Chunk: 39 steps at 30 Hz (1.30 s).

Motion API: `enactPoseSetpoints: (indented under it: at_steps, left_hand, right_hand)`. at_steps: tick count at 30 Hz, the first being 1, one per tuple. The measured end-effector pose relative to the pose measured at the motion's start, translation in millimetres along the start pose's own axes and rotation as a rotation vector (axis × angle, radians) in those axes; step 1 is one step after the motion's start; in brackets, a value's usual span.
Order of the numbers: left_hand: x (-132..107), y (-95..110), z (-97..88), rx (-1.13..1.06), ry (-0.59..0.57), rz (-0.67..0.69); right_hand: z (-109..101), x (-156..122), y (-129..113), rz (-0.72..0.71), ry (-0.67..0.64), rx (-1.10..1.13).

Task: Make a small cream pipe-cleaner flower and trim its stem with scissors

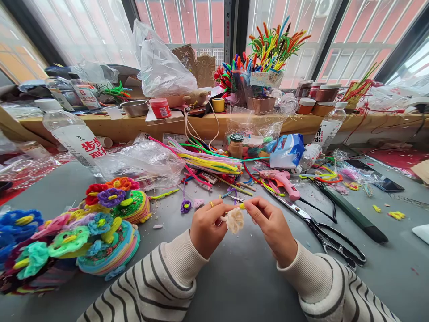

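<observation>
Between my hands, above the grey table, is a cream pipe-cleaner flower (235,220). My left hand (209,227) is closed on its left side, thumb and fingers pinched at the petals. With thumb and index finger, my right hand (271,227) pinches a small yellow piece of pipe cleaner (242,206) at the flower's upper edge. Whether the yellow piece is joined to the flower, I cannot tell. Behind the hands lies a bundle of pipe cleaners (208,160) in yellow, pink and green. Finished pipe-cleaner flowers (69,241) stand in colourful pots at the left.
Right of my right hand lie large scissors (328,237), a pink glue gun (281,181) with its cord, and a dark green bar (357,214). Water bottles (72,134) and a plastic bag (140,163) sit behind. A wooden ledge (127,127) holds jars and more pipe cleaners.
</observation>
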<state>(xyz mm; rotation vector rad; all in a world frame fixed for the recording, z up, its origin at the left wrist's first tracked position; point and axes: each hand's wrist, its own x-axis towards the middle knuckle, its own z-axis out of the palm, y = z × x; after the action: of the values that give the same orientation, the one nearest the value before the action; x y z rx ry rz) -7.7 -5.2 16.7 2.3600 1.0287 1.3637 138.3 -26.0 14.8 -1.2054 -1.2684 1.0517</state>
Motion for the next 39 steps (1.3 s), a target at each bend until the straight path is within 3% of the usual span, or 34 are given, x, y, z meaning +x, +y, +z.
enactPoseSetpoints:
  at_steps: [11, 15, 18, 25, 30, 39]
  left_hand:
    - [1, -2, 0.6, 0.07, -0.056, -0.039]
    - [1, -3, 2.0, 0.184, -0.037, -0.138]
    - [1, -4, 2.5, 0.146, -0.034, -0.186]
    - [2, -3, 1.0, 0.075, -0.129, -0.101]
    - [3, -2, 1.5, 0.011, -0.169, -0.16]
    - [2, -3, 1.9, -0.021, -0.187, -0.135]
  right_hand:
    - [-1, 2, 1, -0.021, 0.0, -0.054]
    - [-9, 6, 2, -0.057, 0.074, -0.066]
    - [-15, 9, 2, -0.072, 0.133, -0.063]
    - [-17, 8, -4, -0.184, 0.154, -0.021]
    - [-17, 5, -7, -0.272, 0.112, -0.101]
    - [-15, 4, -5, -0.318, 0.063, -0.205]
